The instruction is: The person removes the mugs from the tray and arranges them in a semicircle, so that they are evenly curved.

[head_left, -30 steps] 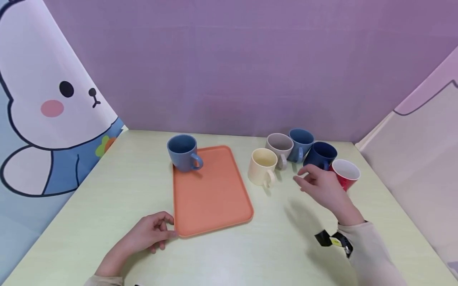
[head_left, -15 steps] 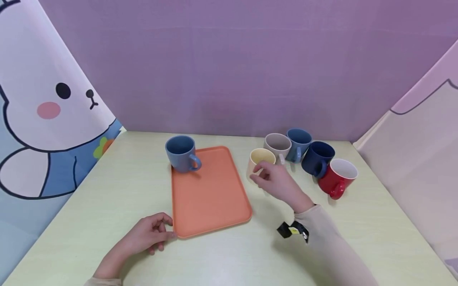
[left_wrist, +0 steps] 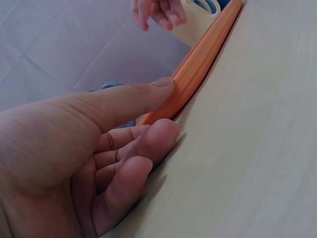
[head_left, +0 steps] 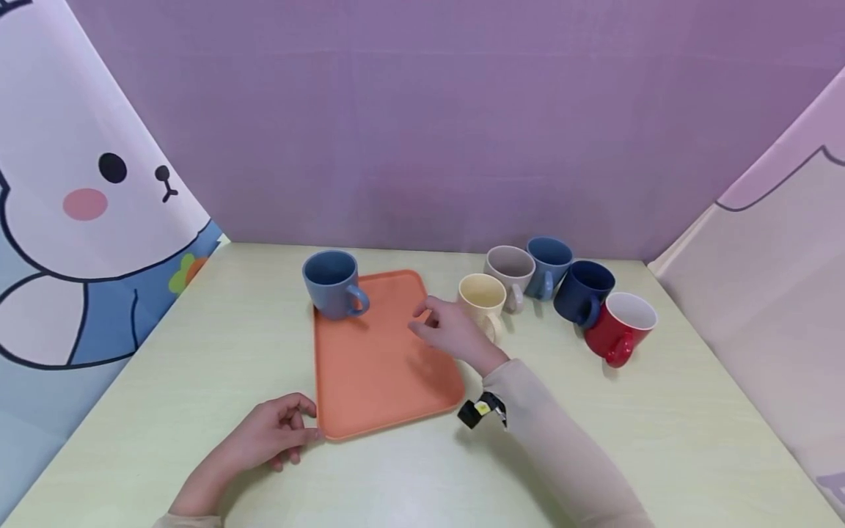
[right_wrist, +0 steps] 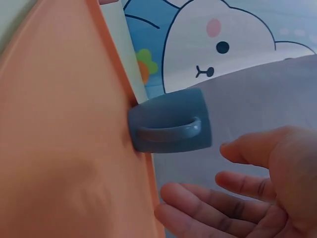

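An orange tray lies on the table, with a blue mug standing at its far left corner, partly over the rim. My left hand rests at the tray's near left corner. In the left wrist view, the thumb touches the outer rim and the other fingers lie loosely bent beside it. Over the tray's right side hovers my right hand, holding nothing, its fingers relaxed. That hand reaches toward the blue mug in the right wrist view, apart from it. A cream mug is partly hidden behind it.
Right of the tray stand a grey mug, a second blue mug, a navy mug and a red mug, close together. A purple backdrop rises behind the table.
My right hand has moved left, from beside the navy and red mugs, past the cream mug, to above the tray. My left hand and the mugs have stayed put.
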`<action>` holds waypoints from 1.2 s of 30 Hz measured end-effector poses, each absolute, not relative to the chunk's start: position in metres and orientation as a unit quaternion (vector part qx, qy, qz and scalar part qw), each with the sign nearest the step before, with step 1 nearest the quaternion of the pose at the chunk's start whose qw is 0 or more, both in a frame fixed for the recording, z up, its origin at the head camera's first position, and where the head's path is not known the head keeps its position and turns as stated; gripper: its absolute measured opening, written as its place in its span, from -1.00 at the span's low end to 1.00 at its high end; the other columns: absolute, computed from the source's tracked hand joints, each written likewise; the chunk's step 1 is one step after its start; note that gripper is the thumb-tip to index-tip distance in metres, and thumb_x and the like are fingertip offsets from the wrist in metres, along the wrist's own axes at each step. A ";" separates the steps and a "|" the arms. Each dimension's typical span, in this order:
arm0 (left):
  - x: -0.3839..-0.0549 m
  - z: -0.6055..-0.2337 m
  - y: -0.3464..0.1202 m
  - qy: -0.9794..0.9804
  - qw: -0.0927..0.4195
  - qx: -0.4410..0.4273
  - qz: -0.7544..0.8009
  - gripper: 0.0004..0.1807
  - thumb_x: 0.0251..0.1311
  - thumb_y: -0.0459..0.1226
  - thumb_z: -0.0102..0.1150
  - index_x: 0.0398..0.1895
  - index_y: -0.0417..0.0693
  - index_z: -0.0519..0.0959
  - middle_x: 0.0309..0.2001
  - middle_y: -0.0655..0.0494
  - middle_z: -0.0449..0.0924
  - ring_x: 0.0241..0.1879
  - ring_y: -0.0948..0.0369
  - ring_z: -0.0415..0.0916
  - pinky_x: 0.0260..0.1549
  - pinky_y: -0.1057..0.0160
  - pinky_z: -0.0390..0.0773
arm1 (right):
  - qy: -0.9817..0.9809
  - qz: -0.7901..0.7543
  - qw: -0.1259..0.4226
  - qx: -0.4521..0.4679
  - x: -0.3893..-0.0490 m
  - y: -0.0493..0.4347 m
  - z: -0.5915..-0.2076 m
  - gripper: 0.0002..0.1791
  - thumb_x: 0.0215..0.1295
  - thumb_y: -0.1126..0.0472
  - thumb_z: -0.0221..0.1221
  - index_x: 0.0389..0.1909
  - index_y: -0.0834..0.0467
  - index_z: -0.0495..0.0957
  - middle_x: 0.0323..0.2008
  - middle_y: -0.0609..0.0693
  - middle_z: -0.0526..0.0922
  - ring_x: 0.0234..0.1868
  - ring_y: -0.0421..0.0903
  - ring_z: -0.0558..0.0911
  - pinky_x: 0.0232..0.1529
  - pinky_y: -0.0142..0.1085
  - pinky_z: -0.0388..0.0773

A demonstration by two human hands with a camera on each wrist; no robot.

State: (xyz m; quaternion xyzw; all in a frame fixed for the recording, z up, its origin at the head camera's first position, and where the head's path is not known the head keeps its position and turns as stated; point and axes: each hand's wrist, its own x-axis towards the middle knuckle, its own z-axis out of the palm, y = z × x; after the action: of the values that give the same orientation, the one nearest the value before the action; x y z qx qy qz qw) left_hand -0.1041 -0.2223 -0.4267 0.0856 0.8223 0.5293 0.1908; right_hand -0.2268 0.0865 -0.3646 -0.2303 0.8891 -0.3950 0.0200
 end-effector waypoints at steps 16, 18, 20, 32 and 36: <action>-0.106 -0.430 -0.225 0.825 0.191 0.079 0.526 -0.58 0.22 -0.17 0.38 -0.03 -0.26 0.48 -0.50 0.00 0.51 -0.65 0.14 0.52 -0.78 0.29 0.46 | 0.835 -0.498 0.094 -0.214 -0.258 0.036 -0.392 -0.65 0.39 0.25 0.22 0.08 0.34 0.45 -0.44 0.23 0.66 -0.41 0.14 0.71 -0.39 -0.23 0.67; -0.105 -0.430 -0.226 0.825 0.191 0.078 0.526 -0.58 0.21 -0.17 0.38 -0.03 -0.26 0.48 -0.50 0.00 0.51 -0.66 0.14 0.52 -0.78 0.29 0.46 | 0.830 -0.509 0.098 -0.207 -0.261 0.029 -0.397 -0.64 0.39 0.25 0.22 0.11 0.33 0.44 -0.43 0.22 0.66 -0.42 0.11 0.71 -0.40 -0.21 0.67; -0.105 -0.430 -0.226 0.826 0.190 0.078 0.525 -0.58 0.22 -0.18 0.38 -0.03 -0.26 0.48 -0.49 0.00 0.51 -0.66 0.13 0.52 -0.78 0.29 0.46 | 0.821 -0.525 0.103 -0.202 -0.263 0.022 -0.401 -0.63 0.39 0.25 0.22 0.13 0.30 0.44 -0.41 0.24 0.67 -0.43 0.09 0.71 -0.42 -0.21 0.67; -0.105 -0.428 -0.223 0.822 0.194 0.085 0.529 -0.59 0.22 -0.18 0.37 -0.05 -0.27 0.48 -0.50 0.00 0.51 -0.63 0.13 0.55 -0.78 0.28 0.48 | 0.774 -0.596 0.083 -0.200 -0.267 -0.003 -0.415 -0.83 0.44 0.19 0.19 -0.07 0.18 0.53 -0.27 0.27 0.68 -0.42 0.08 0.73 -0.40 -0.20 0.69; -0.106 -0.429 -0.223 0.824 0.191 0.085 0.526 -0.59 0.22 -0.18 0.37 -0.04 -0.27 0.48 -0.49 0.00 0.51 -0.63 0.13 0.55 -0.79 0.28 0.48 | 0.736 -0.642 0.103 -0.187 -0.266 -0.007 -0.419 -0.85 0.47 0.22 0.15 -0.15 0.25 0.50 -0.27 0.38 0.65 -0.37 0.20 0.73 -0.36 -0.14 0.70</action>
State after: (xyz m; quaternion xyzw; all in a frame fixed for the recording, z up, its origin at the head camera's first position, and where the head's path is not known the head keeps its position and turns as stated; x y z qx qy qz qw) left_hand -0.1055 -0.2228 -0.4290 0.0852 0.8242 0.5262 0.1914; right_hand -0.2663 -0.0072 -0.4190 -0.1867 0.7360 -0.6424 0.1033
